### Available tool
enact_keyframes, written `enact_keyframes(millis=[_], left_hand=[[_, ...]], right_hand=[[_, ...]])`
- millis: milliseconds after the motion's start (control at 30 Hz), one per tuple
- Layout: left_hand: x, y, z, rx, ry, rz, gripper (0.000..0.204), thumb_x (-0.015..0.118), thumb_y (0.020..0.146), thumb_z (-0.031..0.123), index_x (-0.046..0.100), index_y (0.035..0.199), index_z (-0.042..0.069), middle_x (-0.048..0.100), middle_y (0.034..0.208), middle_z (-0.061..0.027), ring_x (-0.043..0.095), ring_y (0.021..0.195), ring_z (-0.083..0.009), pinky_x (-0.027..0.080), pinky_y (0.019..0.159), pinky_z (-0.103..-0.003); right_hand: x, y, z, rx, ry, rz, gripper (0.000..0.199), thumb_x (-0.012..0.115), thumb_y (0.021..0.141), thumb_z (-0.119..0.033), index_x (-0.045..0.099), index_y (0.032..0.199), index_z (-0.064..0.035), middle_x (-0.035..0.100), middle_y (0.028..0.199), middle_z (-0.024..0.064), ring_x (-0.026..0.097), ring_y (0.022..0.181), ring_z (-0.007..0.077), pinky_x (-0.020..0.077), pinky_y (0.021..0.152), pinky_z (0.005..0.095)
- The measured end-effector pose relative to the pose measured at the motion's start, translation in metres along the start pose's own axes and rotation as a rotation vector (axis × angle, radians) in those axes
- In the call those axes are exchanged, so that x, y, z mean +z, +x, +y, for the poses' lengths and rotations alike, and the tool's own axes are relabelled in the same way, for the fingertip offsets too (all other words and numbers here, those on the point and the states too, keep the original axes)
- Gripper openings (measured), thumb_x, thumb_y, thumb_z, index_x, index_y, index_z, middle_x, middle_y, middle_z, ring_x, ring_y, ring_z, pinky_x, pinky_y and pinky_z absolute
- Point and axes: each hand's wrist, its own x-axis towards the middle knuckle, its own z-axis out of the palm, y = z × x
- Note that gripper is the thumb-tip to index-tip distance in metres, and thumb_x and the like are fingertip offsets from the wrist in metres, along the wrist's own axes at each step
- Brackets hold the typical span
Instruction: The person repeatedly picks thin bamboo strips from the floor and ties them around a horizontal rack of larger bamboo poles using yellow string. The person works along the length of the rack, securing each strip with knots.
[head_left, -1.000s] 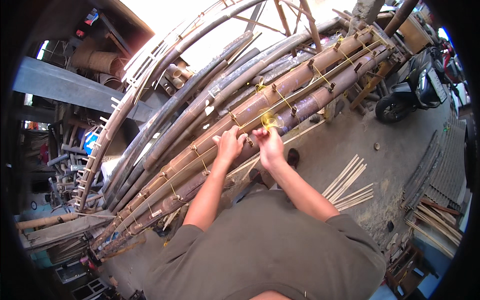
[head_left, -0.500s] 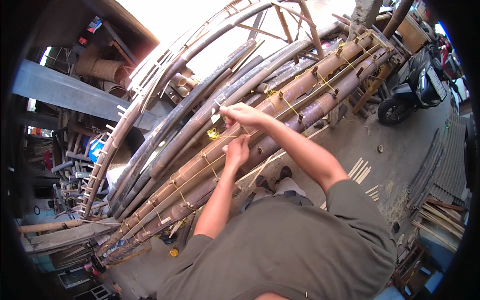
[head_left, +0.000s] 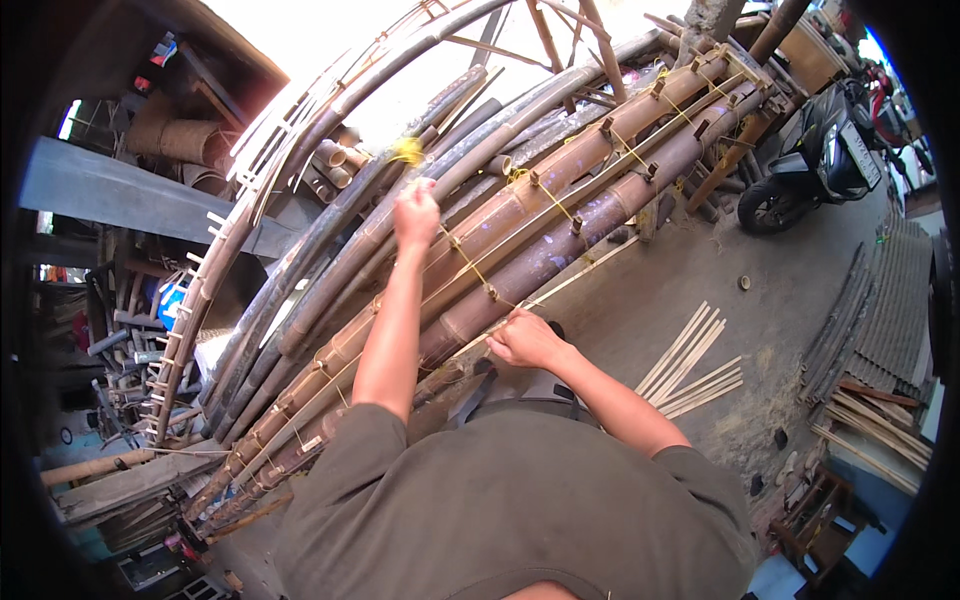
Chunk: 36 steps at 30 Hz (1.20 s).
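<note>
While near bamboo poles [head_left: 545,258] over grey floor [head_left: 790,290], left fingers [head_left: 420,200] and right fingers [head_left: 513,338] fist-tight on yellow cord [head_left: 406,152].

As the grey floor [head_left: 800,265], is carrying directly on it two groups of pale thin strips [head_left: 687,360], one small ring [head_left: 743,283] and, at right, one parked motorbike [head_left: 825,172].

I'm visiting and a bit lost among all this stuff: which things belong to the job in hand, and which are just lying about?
Seemingly in the job:
yellow cord, by the left hand
pegged bamboo poles

Probably just lying or standing about:
motorbike
corrugated sheets
</note>
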Motion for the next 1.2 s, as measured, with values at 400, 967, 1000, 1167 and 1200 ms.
enact_keyframes(millis=[400, 967, 1000, 1167, 1200], left_hand=[[-0.182, -0.122, -0.043, -0.014, 0.504, -0.223, 0.036, 0.043, 0.098, 0.031, 0.064, 0.099, 0.002, 0.066, 0.093, -0.0258, 0.062, 0.094, -0.0448, 0.05, 0.08, -0.048], [-0.17, -0.2, -0.066, -0.021, 0.45, -0.23, 0.028, 0.047, 0.099, 0.033, 0.069, 0.102, 0.016, 0.07, 0.087, -0.0114, 0.065, 0.09, -0.0277, 0.028, 0.087, -0.049], [-0.172, -0.201, -0.064, -0.005, 0.457, -0.226, 0.028, 0.047, 0.099, 0.033, 0.069, 0.101, 0.016, 0.07, 0.086, -0.0104, 0.065, 0.091, -0.0264, 0.027, 0.088, -0.048], [-0.167, -0.195, -0.058, -0.028, 0.254, -0.159, 0.021, 0.053, 0.098, 0.022, 0.068, 0.096, 0.007, 0.068, 0.077, -0.0062, 0.065, 0.082, -0.0159, 0.045, 0.084, -0.04], [-0.17, -0.174, -0.051, 0.036, -0.073, -0.21, 0.018, 0.053, 0.098, 0.011, 0.068, 0.092, 0.001, 0.067, 0.076, -0.005, 0.063, 0.081, -0.0127, 0.05, 0.075, -0.028]], right_hand=[[0.118, 0.022, -0.119, 0.707, 1.904, 0.035, 0.022, 0.055, 0.096, -0.025, 0.061, 0.109, -0.0076, 0.065, 0.099, 0.0072, 0.06, 0.096, 0.0152, 0.0477, 0.09, 0.0315], [0.011, 0.172, -0.174, 0.195, 0.813, -0.076, 0.038, 0.043, 0.094, -0.025, 0.055, 0.069, 0.0001, 0.057, 0.065, 0.0075, 0.052, 0.066, 0.0128, 0.0452, 0.068, 0.0301], [0.009, 0.137, -0.186, -0.134, 0.751, -0.139, 0.034, 0.047, 0.092, -0.021, 0.054, 0.069, 0.0022, 0.056, 0.064, 0.0105, 0.054, 0.064, 0.0168, 0.0475, 0.063, 0.035], [0.126, 0.04, -0.136, -0.282, 0.163, 0.032, 0.035, 0.054, 0.094, -0.024, 0.061, 0.066, -0.0033, 0.059, 0.062, 0.0187, 0.06, 0.069, 0.04, 0.0469, 0.084, 0.0453], [0.13, 0.046, -0.141, -0.227, 0.197, 0.035, 0.036, 0.055, 0.094, -0.024, 0.059, 0.065, -0.0025, 0.057, 0.061, 0.0194, 0.059, 0.067, 0.0388, 0.0473, 0.079, 0.0461]])
